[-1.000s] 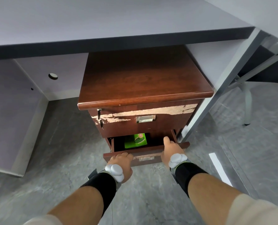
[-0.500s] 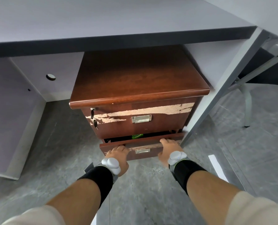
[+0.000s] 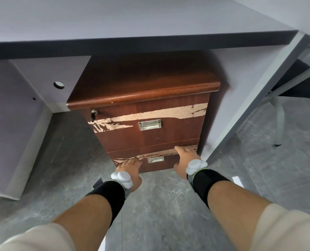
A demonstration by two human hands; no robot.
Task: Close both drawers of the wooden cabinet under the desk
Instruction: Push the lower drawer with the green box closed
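A dark brown wooden cabinet [image 3: 141, 82] stands under the grey desk [image 3: 132, 20]. Its upper drawer [image 3: 177, 131], with peeled veneer and a metal handle, sits flush with the front. The lower drawer [image 3: 166, 165] also lies flush, with no gap showing. My left hand [image 3: 130, 169] presses flat on the lower drawer's left part, fingers spread. My right hand [image 3: 185, 159] rests flat against its right part, fingers pointing up to the seam. Neither hand holds anything. Both wrists wear black bands with white trackers.
A grey desk side panel [image 3: 11, 127] stands at the left and a slanted metal desk leg [image 3: 250, 104] just right of the cabinet. A chair leg [image 3: 279, 122] is further right. A key hangs in the cabinet lock [image 3: 93, 114]. Grey floor lies around.
The lower drawer has slid in from open, with a green packet visible inside, to flush. Both hands moved forward with it.
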